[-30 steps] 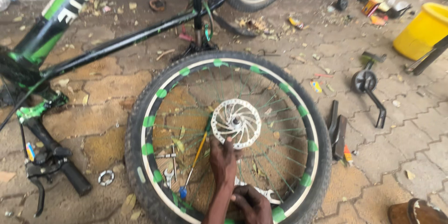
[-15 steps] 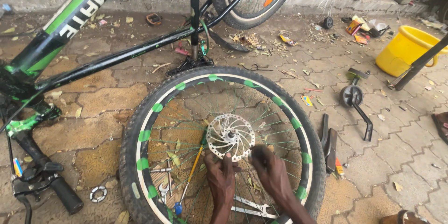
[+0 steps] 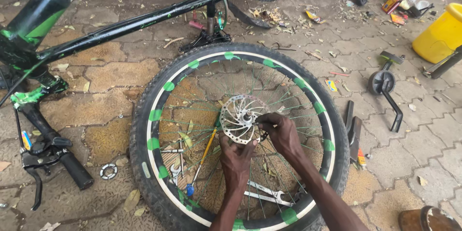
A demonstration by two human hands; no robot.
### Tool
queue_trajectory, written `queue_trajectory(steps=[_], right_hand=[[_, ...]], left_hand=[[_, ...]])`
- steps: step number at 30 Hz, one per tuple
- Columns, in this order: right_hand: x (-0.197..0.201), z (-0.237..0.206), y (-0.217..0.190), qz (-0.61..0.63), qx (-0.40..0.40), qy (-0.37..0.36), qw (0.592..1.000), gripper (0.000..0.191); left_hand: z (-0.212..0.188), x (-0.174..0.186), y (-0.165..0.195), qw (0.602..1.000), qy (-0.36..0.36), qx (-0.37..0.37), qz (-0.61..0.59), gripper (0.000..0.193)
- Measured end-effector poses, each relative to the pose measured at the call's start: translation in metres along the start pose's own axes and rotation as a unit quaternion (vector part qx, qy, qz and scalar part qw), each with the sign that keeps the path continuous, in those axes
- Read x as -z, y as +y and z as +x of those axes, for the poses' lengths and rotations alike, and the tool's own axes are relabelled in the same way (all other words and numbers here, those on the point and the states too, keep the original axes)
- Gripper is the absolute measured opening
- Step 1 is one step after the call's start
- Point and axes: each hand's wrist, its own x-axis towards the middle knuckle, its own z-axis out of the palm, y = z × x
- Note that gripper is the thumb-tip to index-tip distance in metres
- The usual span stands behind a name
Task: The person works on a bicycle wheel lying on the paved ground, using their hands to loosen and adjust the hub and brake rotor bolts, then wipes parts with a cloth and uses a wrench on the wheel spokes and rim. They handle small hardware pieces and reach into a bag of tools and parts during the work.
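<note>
Working at the brake disc [image 3: 239, 118] in the middle of the flat wheel [image 3: 159, 163]. Left hand [image 3: 237, 156], near, pressing fingertips on the disc's near edge, not closed around it. Right hand [image 3: 281, 132] pinching something tiny beside the hub; too small to tell what. Best done slowly, disc kept steady, fingers out of the spokes. Spanners [image 3: 262, 193] under the spokes, screwdriver [image 3: 202, 161] left. Farther off, bike frame [image 3: 120, 26] and yellow bucket [image 3: 440, 33].

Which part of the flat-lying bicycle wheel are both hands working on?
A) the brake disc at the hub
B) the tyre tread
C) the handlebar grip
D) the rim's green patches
A: the left hand and right hand both touch the silver brake disc at the wheel's centre.
</note>
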Motion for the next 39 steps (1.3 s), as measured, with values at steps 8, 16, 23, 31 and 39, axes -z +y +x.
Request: queue_trajectory(steps=[8,16,23,31,39], right_hand=[[-0.011,-0.002,-0.017,0.031,-0.021,-0.012,0.999,0.016],[-0.009,-0.001,-0.037,-0.095,0.034,-0.008,0.995,0.017],[0.002,-0.006,-0.051,-0.130,0.059,-0.026,0.989,0.016],[0.006,0.011,-0.004,-0.284,0.174,-0.059,0.941,0.021],[0.015,0.009,-0.004,-0.120,0.082,-0.052,0.988,0.027]], left_hand=[[0.001,0.016,-0.003,1.000,0.002,-0.006,0.004,0.063],[0.005,0.017,-0.007,1.000,-0.011,0.004,0.011,0.067],[0.002,0.008,-0.005,1.000,-0.005,0.000,0.002,0.071],[0.003,-0.017,-0.014,0.991,0.002,0.009,0.135,0.075],[-0.001,-0.024,-0.013,0.996,0.008,0.001,0.089,0.070]])
